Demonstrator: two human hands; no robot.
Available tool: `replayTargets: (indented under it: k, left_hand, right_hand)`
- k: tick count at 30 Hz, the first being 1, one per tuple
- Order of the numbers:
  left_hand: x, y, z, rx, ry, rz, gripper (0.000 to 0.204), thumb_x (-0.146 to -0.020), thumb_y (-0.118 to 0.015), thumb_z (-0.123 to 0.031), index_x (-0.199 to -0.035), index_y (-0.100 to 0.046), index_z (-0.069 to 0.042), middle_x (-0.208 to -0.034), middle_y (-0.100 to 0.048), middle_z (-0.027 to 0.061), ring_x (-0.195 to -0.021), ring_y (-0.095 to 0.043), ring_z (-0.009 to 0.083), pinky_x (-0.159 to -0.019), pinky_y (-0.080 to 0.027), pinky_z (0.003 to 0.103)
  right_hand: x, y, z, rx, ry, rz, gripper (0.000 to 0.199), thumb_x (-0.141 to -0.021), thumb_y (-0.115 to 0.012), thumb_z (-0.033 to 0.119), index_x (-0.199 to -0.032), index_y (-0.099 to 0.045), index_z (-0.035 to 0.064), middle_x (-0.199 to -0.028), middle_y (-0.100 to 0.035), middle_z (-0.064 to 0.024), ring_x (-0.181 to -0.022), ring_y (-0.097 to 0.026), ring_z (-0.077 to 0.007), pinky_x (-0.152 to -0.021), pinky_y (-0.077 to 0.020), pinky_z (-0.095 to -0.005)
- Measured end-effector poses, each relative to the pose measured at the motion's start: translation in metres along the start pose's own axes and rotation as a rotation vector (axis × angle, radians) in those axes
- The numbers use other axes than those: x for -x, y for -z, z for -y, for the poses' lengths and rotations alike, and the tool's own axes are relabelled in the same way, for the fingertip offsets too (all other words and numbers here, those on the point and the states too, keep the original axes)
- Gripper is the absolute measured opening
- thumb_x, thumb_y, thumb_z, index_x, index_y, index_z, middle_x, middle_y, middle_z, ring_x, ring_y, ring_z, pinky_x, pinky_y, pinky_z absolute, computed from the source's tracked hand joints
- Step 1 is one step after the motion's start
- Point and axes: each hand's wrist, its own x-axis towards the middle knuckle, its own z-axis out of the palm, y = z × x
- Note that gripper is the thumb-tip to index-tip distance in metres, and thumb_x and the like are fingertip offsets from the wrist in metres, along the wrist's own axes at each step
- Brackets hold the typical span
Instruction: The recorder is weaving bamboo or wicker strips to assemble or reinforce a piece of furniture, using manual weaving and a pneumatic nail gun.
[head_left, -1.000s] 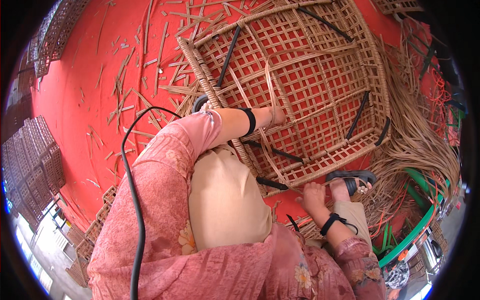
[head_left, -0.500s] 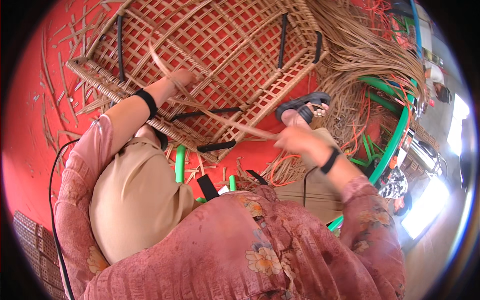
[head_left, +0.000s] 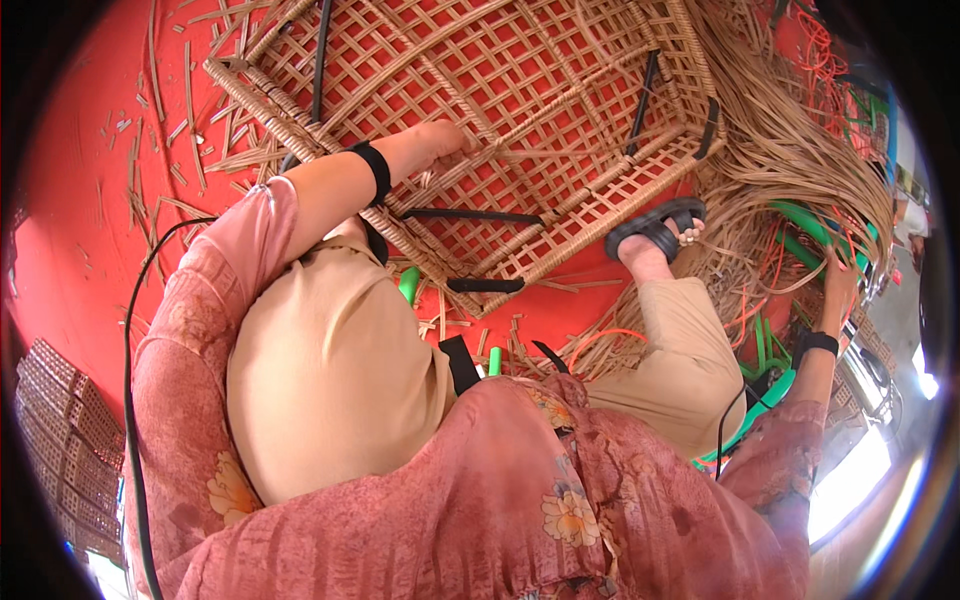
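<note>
**Left hand on the woven frame, right hand out in the loose strips**

The left hand (head_left: 440, 138) is stretched forward and lies on the woven frame (head_left: 520, 110), fingers closed together against the lattice near its middle; whether they pinch a strip there, I cannot tell. A black band (head_left: 377, 170) circles that wrist. The frame sits tilted on the red floor (head_left: 90, 200), open lattice facing up, with black straps (head_left: 470, 215) fixed along its near edge and more up the sides.

Over on the right, the right hand (head_left: 838, 275) reaches well away from the frame, into the heap of loose strips (head_left: 800, 150) piled to that side. Its fingers are partly lost among the strips, so their grip cannot be judged. A black band sits on that wrist too.

Between the two, a foot in a black sandal (head_left: 655, 228) is planted just beside the frame's near corner. Short offcuts (head_left: 150, 120) litter the floor to the left. Green tubing (head_left: 815, 225) shows through the strip pile near the right hand.
</note>
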Motion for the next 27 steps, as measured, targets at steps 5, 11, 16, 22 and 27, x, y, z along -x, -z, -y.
replayTargets:
  k: [5,11,16,22,27]
  left_hand:
    - [-0.003,0.0,0.0,-0.067,-0.015,-0.019,0.014,-0.085,-0.052,-0.014,-0.082,-0.063,-0.006,-0.058,-0.044,0.0013,-0.049,-0.036,0.0134,-0.046,-0.03,0.029]
    - [-0.016,0.01,0.006,-0.376,-0.126,-0.075,0.016,-0.078,-0.061,-0.016,-0.09,-0.065,-0.005,-0.072,-0.059,0.0062,-0.069,-0.059,0.0235,-0.06,-0.049,0.041]
    - [-0.027,0.022,0.01,-1.301,-0.654,0.141,0.041,-0.061,-0.072,-0.01,-0.101,-0.063,-0.009,-0.092,-0.062,0.0094,-0.088,-0.061,0.0269,-0.071,-0.052,0.039]
    - [-0.036,0.021,0.022,-1.624,-0.735,-0.019,0.047,-0.055,-0.076,-0.011,-0.1,-0.063,-0.009,-0.094,-0.063,0.0079,-0.094,-0.059,0.0263,-0.08,-0.049,0.034]
    - [-0.04,0.027,0.028,-1.665,-0.886,0.023,0.046,-0.056,-0.076,-0.012,-0.1,-0.064,-0.01,-0.098,-0.063,0.0078,-0.097,-0.058,0.0257,-0.083,-0.048,0.033]
  right_hand:
    - [0.059,-0.057,0.203,-0.187,0.374,0.237,0.049,-0.081,-0.059,0.037,-0.116,-0.057,0.0019,-0.114,-0.06,-0.0165,-0.106,-0.056,-0.0272,-0.092,-0.0401,-0.0335]
    - [0.115,-0.121,0.32,-0.498,0.306,0.441,0.03,-0.079,-0.061,0.027,-0.1,-0.065,0.0053,-0.088,-0.067,-0.0144,-0.082,-0.065,-0.0261,-0.074,-0.0488,-0.0335]
    - [0.12,-0.159,0.321,-0.409,0.245,0.502,0.025,-0.079,-0.059,0.023,-0.094,-0.067,0.0045,-0.087,-0.066,-0.0168,-0.086,-0.063,-0.0312,-0.079,-0.0483,-0.0386]
    - [0.16,-0.168,0.352,-0.374,0.291,0.434,0.025,-0.075,-0.064,0.017,-0.096,-0.063,0.0041,-0.097,-0.063,-0.0149,-0.092,-0.06,-0.0308,-0.081,-0.047,-0.0389]
    - [0.135,-0.157,0.361,-0.218,0.561,-0.018,0.054,-0.069,-0.067,0.001,-0.119,-0.046,0.006,-0.125,-0.046,-0.0123,-0.119,-0.039,-0.0328,-0.099,-0.0319,-0.0437]
